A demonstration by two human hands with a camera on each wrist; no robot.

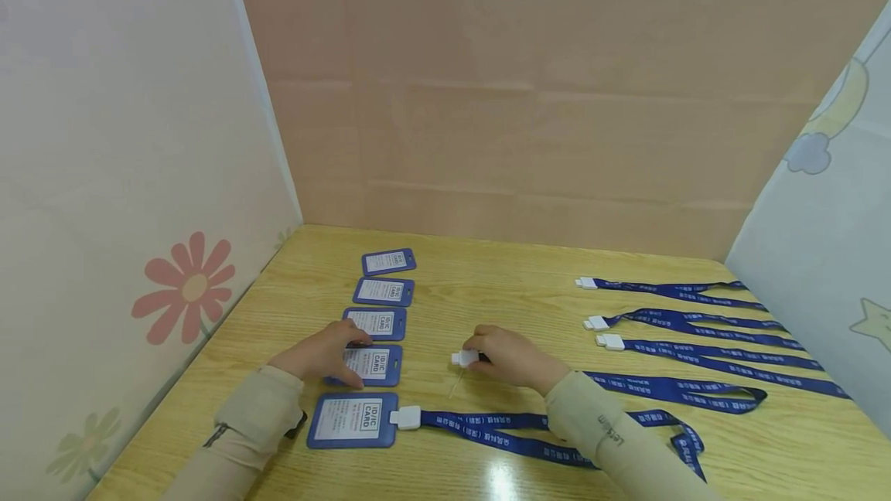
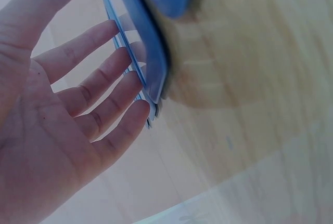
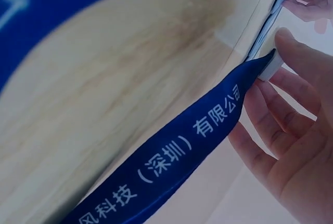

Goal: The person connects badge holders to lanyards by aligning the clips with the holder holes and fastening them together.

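Observation:
My left hand (image 1: 329,352) (image 2: 78,94) spans the left part of a blue card holder (image 1: 385,366), thumb by its near edge and fingers by its far edge. Its fingers are loosely extended in the left wrist view. To the right, my right hand (image 1: 511,356) (image 3: 291,125) pinches a white clip (image 1: 465,358) (image 3: 271,69) between thumb and fingers, with a blue lanyard (image 1: 668,389) (image 3: 171,151) trailing from it. The clip stands apart from the holder. Nearest the camera, another holder (image 1: 353,420) touches the white clip (image 1: 406,417) of a second lanyard (image 1: 501,439).
Several more blue holders (image 1: 384,291) line the table's left side, above my left hand. Three lanyards (image 1: 703,325) with white clips (image 1: 610,342) lie at the right. Cloth walls (image 1: 515,99) stand behind and beside the wooden table (image 1: 487,277).

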